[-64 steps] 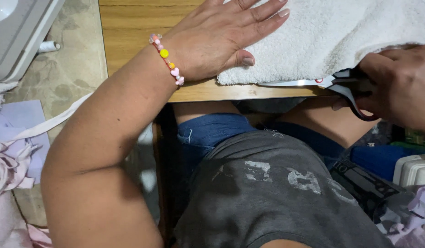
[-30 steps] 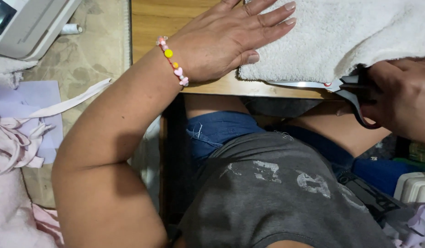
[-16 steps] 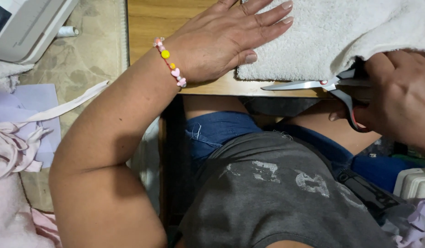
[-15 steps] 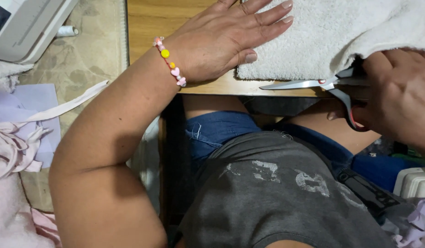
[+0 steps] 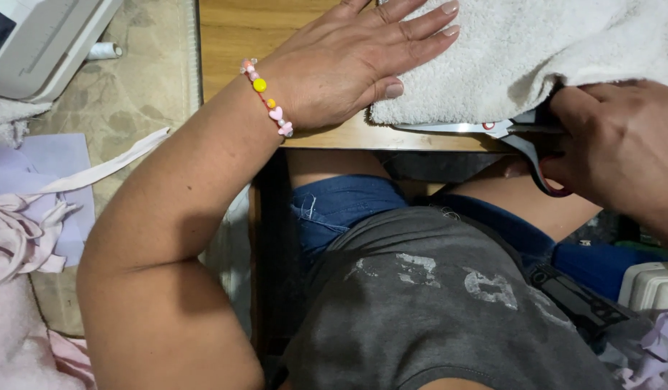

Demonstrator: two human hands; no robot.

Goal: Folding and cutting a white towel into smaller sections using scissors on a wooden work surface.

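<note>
Two hands work at the edge of a wooden desk (image 5: 276, 29). A white terry towel (image 5: 536, 50) lies on the desk and reaches its near edge. The left hand (image 5: 348, 65) rests flat on the towel's left part, fingers (image 5: 420, 22) stretched out and holding nothing. The right hand (image 5: 622, 144) has its fingers closed through the handles of the scissors (image 5: 507, 133), whose blades lie along the towel's lower edge, nearly closed. A beaded bracelet (image 5: 269, 97) sits on the left wrist.
</note>
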